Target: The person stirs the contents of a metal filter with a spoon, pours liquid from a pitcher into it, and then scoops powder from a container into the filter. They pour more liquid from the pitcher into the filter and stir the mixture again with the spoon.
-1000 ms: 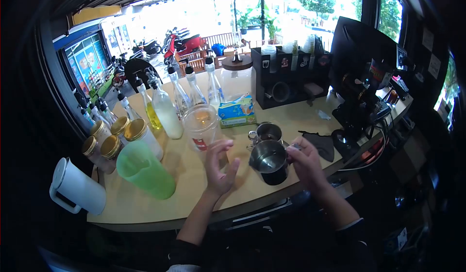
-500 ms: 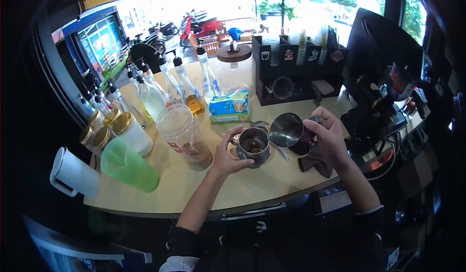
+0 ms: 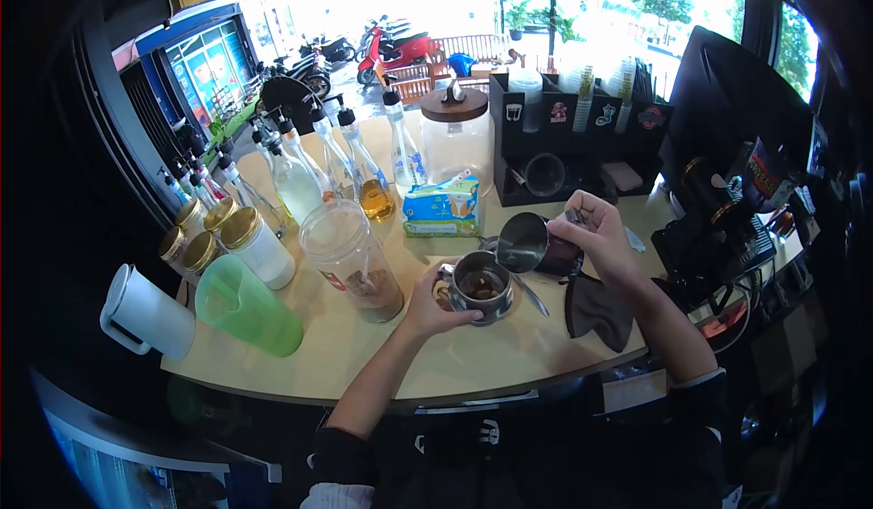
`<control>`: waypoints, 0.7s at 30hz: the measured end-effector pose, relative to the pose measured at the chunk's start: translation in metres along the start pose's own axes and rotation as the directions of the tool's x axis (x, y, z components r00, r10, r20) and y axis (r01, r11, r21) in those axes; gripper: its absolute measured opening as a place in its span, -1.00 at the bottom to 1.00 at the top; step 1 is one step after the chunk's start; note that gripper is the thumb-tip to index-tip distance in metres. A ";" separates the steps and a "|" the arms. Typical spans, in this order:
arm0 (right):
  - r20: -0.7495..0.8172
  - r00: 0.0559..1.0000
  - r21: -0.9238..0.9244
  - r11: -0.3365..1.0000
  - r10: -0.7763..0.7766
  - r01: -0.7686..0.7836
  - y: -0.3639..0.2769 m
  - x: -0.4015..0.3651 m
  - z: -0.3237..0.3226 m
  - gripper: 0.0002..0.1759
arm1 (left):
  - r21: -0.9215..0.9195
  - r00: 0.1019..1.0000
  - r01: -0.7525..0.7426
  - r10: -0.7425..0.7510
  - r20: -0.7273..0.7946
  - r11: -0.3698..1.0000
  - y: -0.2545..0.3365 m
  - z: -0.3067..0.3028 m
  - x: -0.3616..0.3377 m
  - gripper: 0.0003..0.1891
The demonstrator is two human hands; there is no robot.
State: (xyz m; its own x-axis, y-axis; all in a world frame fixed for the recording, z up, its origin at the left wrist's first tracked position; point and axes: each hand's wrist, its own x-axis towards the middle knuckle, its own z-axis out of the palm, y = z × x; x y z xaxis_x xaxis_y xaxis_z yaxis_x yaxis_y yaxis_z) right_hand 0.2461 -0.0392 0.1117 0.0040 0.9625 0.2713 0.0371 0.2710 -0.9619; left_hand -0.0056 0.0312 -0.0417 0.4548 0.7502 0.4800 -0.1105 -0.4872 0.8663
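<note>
My left hand (image 3: 429,306) is wrapped round the side of a small metal cup (image 3: 482,288) that has something dark inside. My right hand (image 3: 593,239) grips the handle of a metal pitcher (image 3: 527,244), which is tilted with its rim close to the cup's right edge. Whether liquid flows between them cannot be made out. A spoon handle (image 3: 532,296) lies just right of the cup, and a dark cloth (image 3: 598,314) is below the pitcher. Left of my left hand stands a clear jar (image 3: 350,259) with brown powder.
On the counter (image 3: 455,373) stand a green pitcher (image 3: 250,306), a white jug (image 3: 150,314), gold-lidded jars (image 3: 259,247), pump bottles (image 3: 366,168), a tissue pack (image 3: 442,209), a wooden-lidded jar (image 3: 457,145) and a black cup holder (image 3: 577,136). Machines stand at the right.
The camera view has shifted, moving the scene slightly right. The pitcher has moved slightly left relative to the cloth, which shows more fully. Both hands keep their holds.
</note>
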 end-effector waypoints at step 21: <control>0.136 0.991 -0.071 0.997 0.007 0.002 -0.012 0.008 0.007 -0.75 | 0.009 0.997 -0.051 0.050 0.052 0.999 0.002 -0.002 0.006 -0.16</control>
State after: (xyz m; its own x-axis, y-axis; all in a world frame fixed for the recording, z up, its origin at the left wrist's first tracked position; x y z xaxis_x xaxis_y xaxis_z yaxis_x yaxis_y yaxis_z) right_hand 0.2383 -0.0350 0.1247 -0.1318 0.9574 0.2571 0.1077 0.2716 -0.9564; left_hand -0.0051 0.0352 -0.0367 0.4941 0.7003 0.5152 -0.1256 -0.5288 0.8394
